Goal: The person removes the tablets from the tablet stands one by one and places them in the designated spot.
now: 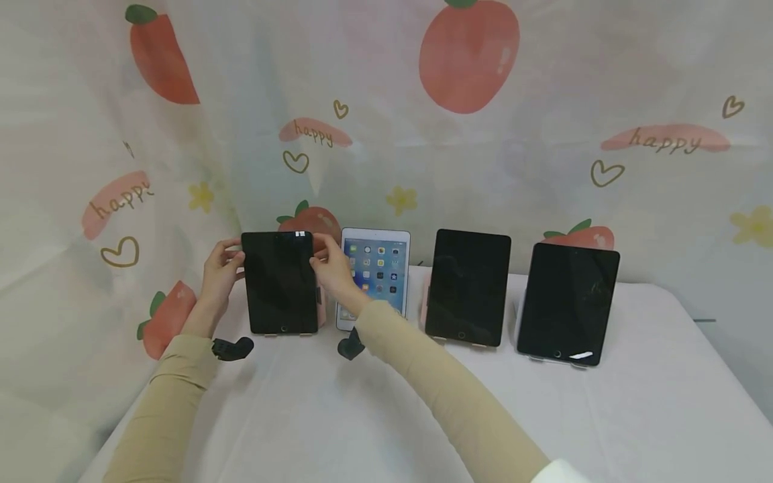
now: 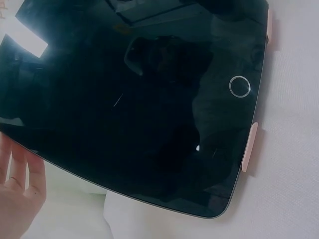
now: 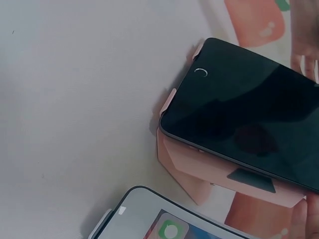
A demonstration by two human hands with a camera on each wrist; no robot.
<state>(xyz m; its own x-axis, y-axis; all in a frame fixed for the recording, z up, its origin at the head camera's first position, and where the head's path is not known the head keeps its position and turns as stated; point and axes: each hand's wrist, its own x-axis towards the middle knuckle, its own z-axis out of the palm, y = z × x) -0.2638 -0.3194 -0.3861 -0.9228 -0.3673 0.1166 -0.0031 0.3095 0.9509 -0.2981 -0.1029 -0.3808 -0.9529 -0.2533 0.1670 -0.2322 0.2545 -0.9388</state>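
Observation:
A black tablet (image 1: 279,282) with a dark screen and a round home button leans on a pink stand (image 3: 224,172) at the left of the row. My left hand (image 1: 220,275) grips its upper left edge, thumb toward the front. On the opposite edge, near the top corner, my right hand (image 1: 333,268) pinches the same tablet. In the left wrist view, fingers (image 2: 19,169) lie along the tablet's side. The stand's lower lips (image 2: 250,147) show under the tablet's bottom edge.
Just right stands a white tablet (image 1: 379,234) with a lit screen of app icons, partly behind my right hand. Two more black tablets (image 1: 468,288) (image 1: 569,305) lean on stands farther right. A white cloth (image 1: 374,416) covers the table; a fruit-printed curtain (image 1: 531,181) hangs behind.

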